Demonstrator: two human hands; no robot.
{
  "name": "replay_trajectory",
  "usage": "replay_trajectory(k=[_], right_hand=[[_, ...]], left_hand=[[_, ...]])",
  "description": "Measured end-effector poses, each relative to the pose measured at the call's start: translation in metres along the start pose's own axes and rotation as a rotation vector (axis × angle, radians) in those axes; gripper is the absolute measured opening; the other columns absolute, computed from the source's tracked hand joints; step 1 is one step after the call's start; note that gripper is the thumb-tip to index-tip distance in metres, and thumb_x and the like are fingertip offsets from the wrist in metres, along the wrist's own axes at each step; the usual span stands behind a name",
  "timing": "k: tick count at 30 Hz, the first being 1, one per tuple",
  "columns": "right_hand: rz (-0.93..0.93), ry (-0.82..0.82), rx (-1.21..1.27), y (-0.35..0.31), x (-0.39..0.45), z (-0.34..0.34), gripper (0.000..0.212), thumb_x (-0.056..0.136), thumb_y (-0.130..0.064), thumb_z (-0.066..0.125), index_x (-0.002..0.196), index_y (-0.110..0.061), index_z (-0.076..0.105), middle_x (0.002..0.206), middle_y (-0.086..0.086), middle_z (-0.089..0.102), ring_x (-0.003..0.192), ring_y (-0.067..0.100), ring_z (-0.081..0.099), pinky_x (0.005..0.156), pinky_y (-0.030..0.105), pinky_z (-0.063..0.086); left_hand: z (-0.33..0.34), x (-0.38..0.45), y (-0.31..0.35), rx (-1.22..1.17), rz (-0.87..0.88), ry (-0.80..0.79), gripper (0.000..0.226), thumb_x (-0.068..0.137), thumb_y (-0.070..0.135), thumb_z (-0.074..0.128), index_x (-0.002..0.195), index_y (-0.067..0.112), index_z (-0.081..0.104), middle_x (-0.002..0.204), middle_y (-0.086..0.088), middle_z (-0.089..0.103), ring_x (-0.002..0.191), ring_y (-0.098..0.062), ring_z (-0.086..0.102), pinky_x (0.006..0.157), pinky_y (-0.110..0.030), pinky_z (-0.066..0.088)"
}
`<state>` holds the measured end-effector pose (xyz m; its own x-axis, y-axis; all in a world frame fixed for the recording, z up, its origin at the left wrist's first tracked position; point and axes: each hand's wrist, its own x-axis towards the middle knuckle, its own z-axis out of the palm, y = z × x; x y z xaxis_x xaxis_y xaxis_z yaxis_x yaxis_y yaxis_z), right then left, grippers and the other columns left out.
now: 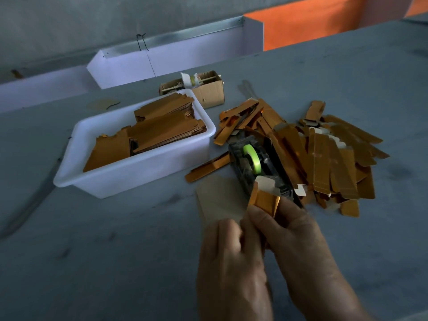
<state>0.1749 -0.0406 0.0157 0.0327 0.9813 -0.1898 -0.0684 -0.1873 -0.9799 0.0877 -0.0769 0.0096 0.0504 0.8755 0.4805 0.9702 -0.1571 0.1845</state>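
Note:
Both my hands hold one small gold foil carton (264, 201) just in front of a black tape dispenser (257, 167) with a green tape roll (252, 158). My left hand (227, 258) grips the carton's near end from the left. My right hand (298, 239) curls round it from the right, thumb on its front face. The carton's white inner flap points at the dispenser's cutter. A loose heap of flat gold cartons (324, 156) lies right of the dispenser. A white plastic tub (143, 172) on the left holds stacked flat gold cartons (162, 128).
A brown paper sheet (217, 200) lies on the grey table under my hands. A small open cardboard box (208, 89) with a tape spool stands behind the tub. White panels (162, 63) and an orange wall (312, 26) run along the table's far edge.

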Motion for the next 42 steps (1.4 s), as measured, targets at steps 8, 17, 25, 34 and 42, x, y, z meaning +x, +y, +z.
replay_trajectory(k=[8,17,25,34,42], right_hand=[[-0.087,-0.078,0.057,-0.011,-0.002,0.001,0.032,0.057,-0.049,0.061,0.075,-0.024,0.069,0.077,-0.005,0.062,0.073,0.005,0.062,0.061,0.019,0.048],[-0.081,-0.096,-0.056,-0.011,0.004,-0.004,0.016,0.075,-0.034,0.066,0.077,-0.019,0.071,0.072,0.004,0.067,0.073,0.018,0.063,0.065,0.023,0.053],[-0.317,0.281,-0.437,-0.022,0.027,-0.04,0.009,0.085,-0.032,0.06,0.078,-0.027,0.065,0.086,-0.008,0.058,0.069,0.005,0.056,0.053,0.012,0.037],[-0.27,0.138,-0.835,-0.018,0.047,-0.046,0.017,0.086,-0.037,0.057,0.087,-0.025,0.069,0.104,-0.005,0.061,0.098,0.018,0.056,0.076,0.026,0.045],[-0.147,0.072,-0.736,-0.026,0.047,-0.039,0.009,0.08,-0.043,0.062,0.077,-0.035,0.065,0.105,-0.012,0.057,0.106,0.022,0.05,0.088,0.045,0.049]], left_hand=[[-0.022,0.018,-0.038,-1.255,-0.762,-0.456,0.038,0.049,0.046,0.084,0.082,0.028,0.076,0.066,0.002,0.067,0.049,-0.007,0.052,0.046,-0.019,0.039],[-0.019,0.026,-0.032,-1.562,-0.871,-0.407,0.016,0.064,0.015,0.067,0.074,0.005,0.075,0.076,-0.015,0.072,0.065,-0.019,0.07,0.055,-0.022,0.055],[-0.02,0.038,-0.036,-1.337,-0.904,-0.204,0.008,0.067,0.021,0.069,0.06,0.02,0.073,0.058,0.002,0.065,0.048,-0.006,0.058,0.042,-0.015,0.044],[-0.011,0.043,-0.022,-1.399,-0.934,-0.202,0.01,0.083,0.01,0.064,0.073,0.007,0.065,0.056,-0.011,0.054,0.04,-0.01,0.047,0.034,-0.014,0.033],[0.002,0.046,0.001,-1.453,-0.911,-0.159,0.015,0.089,0.011,0.061,0.076,0.008,0.068,0.061,-0.008,0.051,0.039,-0.004,0.042,0.032,-0.012,0.029]])
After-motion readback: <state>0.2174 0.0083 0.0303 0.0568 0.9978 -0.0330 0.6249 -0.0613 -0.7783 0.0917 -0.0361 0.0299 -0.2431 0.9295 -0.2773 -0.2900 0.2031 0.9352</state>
